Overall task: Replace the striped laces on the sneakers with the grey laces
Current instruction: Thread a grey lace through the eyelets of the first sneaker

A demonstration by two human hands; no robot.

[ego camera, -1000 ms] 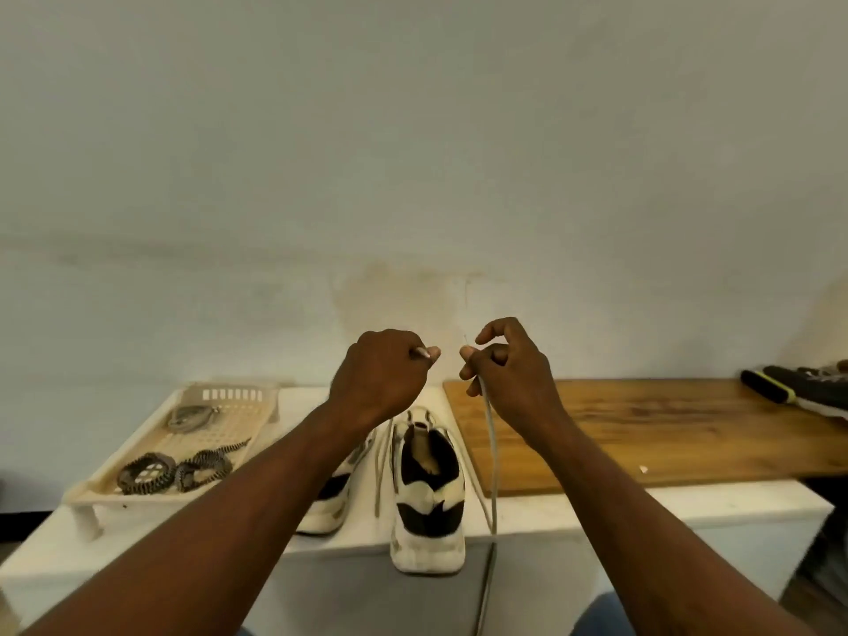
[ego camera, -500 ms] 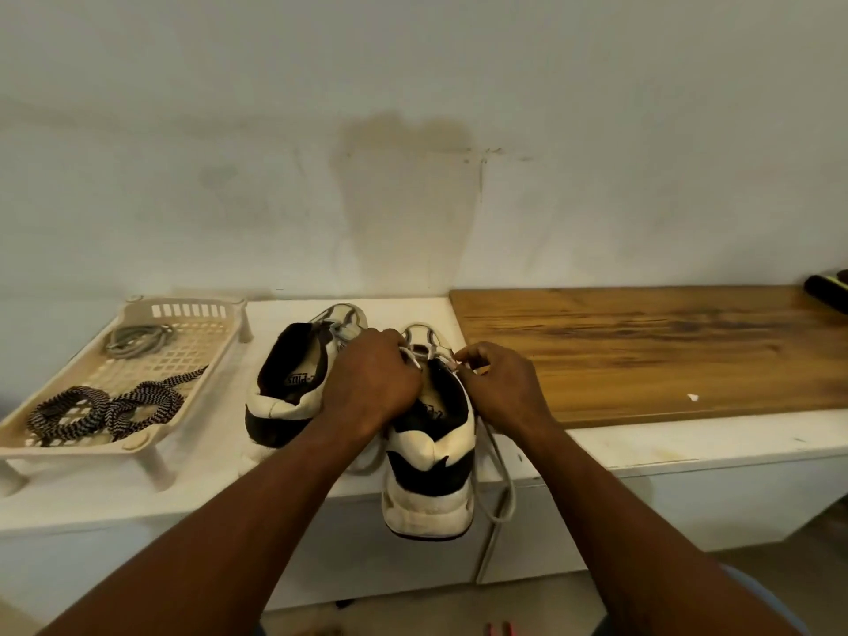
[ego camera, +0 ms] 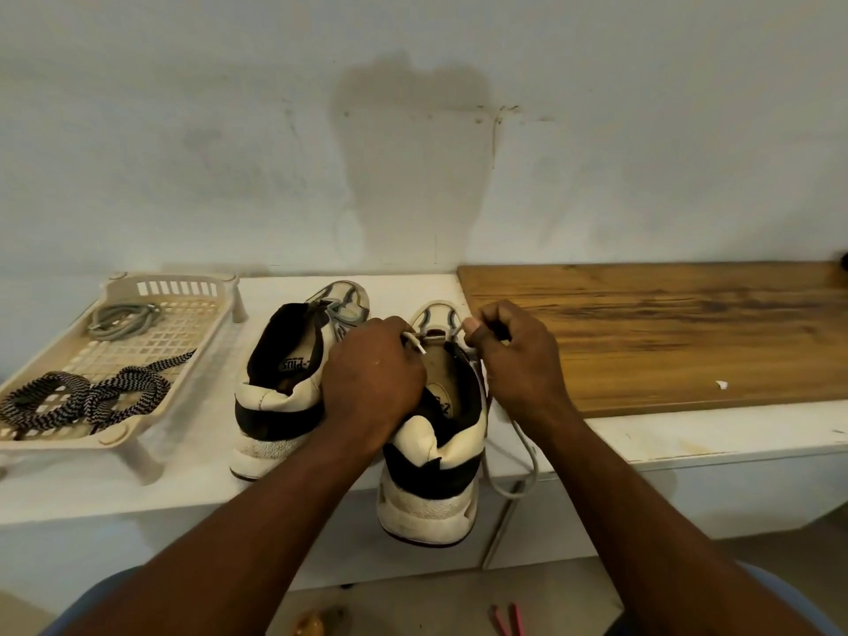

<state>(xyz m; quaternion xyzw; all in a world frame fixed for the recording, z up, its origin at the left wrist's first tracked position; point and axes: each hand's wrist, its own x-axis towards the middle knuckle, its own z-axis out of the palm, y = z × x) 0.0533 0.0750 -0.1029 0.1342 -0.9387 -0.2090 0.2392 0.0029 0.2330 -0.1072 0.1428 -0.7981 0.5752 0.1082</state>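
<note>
Two white-and-black sneakers stand heel-toward-me on the white counter. Both hands work over the right sneaker (ego camera: 431, 470), whose heel overhangs the front edge. My left hand (ego camera: 374, 374) pinches the tip of a grey lace (ego camera: 521, 452) above the shoe's opening. My right hand (ego camera: 516, 360) pinches the other part of that lace at the upper eyelets; a loop of it hangs off the counter on the right. The left sneaker (ego camera: 284, 383) stands beside it, untouched. The striped laces (ego camera: 87, 397) lie coiled in the beige basket tray (ego camera: 151, 397), with a coiled grey lace (ego camera: 126, 319) at its back.
A brown wooden board (ego camera: 665, 332) covers the counter to the right, with a small white scrap on it. The wall rises directly behind the counter. On the floor below lie a pink object (ego camera: 507, 619) and a yellowish one.
My hands came down from chest height, where they held the lace ends up, to the right sneaker's eyelets. The view tilted down and closer to the counter.
</note>
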